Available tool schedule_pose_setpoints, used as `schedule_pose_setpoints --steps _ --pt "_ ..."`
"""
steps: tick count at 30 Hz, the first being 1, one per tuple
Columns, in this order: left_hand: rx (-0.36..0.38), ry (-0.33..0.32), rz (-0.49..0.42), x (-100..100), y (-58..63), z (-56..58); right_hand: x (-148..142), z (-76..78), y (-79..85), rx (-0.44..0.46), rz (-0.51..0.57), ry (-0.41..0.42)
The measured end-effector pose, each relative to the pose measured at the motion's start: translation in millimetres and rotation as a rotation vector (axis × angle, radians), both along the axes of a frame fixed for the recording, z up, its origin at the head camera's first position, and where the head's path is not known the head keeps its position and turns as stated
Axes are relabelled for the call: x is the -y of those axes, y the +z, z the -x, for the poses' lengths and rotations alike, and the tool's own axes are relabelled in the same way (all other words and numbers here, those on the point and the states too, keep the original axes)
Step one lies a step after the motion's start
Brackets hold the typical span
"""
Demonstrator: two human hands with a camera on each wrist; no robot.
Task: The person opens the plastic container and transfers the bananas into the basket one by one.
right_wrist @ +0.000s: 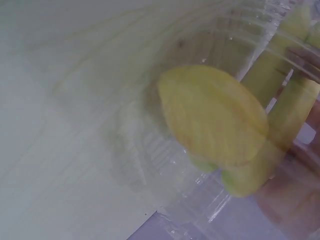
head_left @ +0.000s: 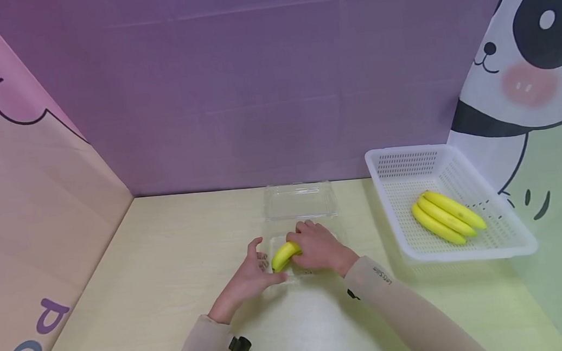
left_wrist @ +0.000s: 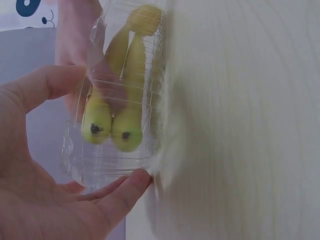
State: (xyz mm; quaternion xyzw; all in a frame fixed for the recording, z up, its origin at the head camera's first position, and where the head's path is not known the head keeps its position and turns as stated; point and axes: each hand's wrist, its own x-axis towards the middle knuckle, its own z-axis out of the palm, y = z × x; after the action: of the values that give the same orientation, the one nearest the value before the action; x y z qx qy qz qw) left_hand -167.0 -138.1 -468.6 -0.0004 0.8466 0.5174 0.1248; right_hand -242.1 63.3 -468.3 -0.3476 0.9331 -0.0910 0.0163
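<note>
A clear plastic clamshell box holds bananas, two green-tipped ends of which face my left hand. In the head view a banana shows between my hands. My left hand spans the box's left end, thumb on the near side and fingers on the far side. From above, my right hand grips the bananas, its fingers curled round them. At the box's other end is a rounded yellow thing, close to the right wrist camera and hidden under my right hand in the head view.
The box's raised lid leans back towards the purple wall. To the right, a white perforated basket holds a bunch of bananas. Pale wood-grain tabletop lies under everything, with printed cloth walls at both sides.
</note>
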Motion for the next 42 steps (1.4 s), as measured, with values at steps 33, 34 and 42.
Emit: schedule_pose_setpoints --steps 33,34,42 --pt "0.012 0.006 0.006 -0.4 -1.8 -0.5 -7.4 0.8 23.0 -0.049 0.014 -0.019" --pt "0.01 0.006 0.01 -0.4 -1.8 -0.5 -7.4 0.8 23.6 -0.054 0.011 -0.016" --pt "0.002 0.005 0.024 -0.9 -2.7 0.6 -7.8 -1.8 31.3 -0.089 0.025 -0.01"
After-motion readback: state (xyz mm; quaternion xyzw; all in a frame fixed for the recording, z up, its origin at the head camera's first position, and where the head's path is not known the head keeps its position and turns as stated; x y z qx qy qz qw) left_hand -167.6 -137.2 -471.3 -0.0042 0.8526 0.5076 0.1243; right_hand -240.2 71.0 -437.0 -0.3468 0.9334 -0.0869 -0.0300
